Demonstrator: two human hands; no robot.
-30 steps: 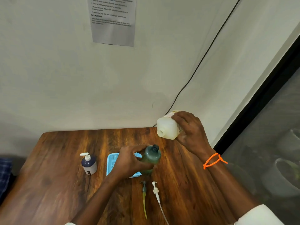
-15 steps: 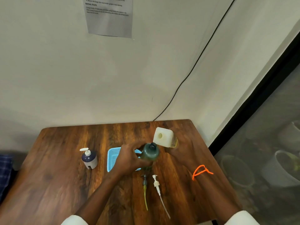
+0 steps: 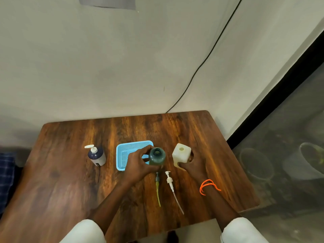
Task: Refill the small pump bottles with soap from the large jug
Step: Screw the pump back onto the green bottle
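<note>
A dark green pump bottle (image 3: 157, 156) stands open-topped on the wooden table (image 3: 70, 181), and my left hand (image 3: 138, 164) grips its left side. To its right the white soap jug (image 3: 181, 153) stands upright on the table with its mouth open; my right hand (image 3: 193, 166) holds it from the right and below. Two removed pump heads lie in front: a green one (image 3: 157, 179) and a white one (image 3: 169, 179), tubes pointing toward me. A dark blue pump bottle (image 3: 97, 156) with its white pump on stands at the left.
A light blue plastic basket (image 3: 122, 151) sits behind my left hand. A black cable runs down the wall (image 3: 201, 64) to the table's back edge. The table's right edge (image 3: 235, 160) borders a dark glass panel with pots behind it.
My right hand has brought the white jug down from a raised, tilted position to stand upright on the table. The left hand stays on the green bottle. The camera has tilted downward.
</note>
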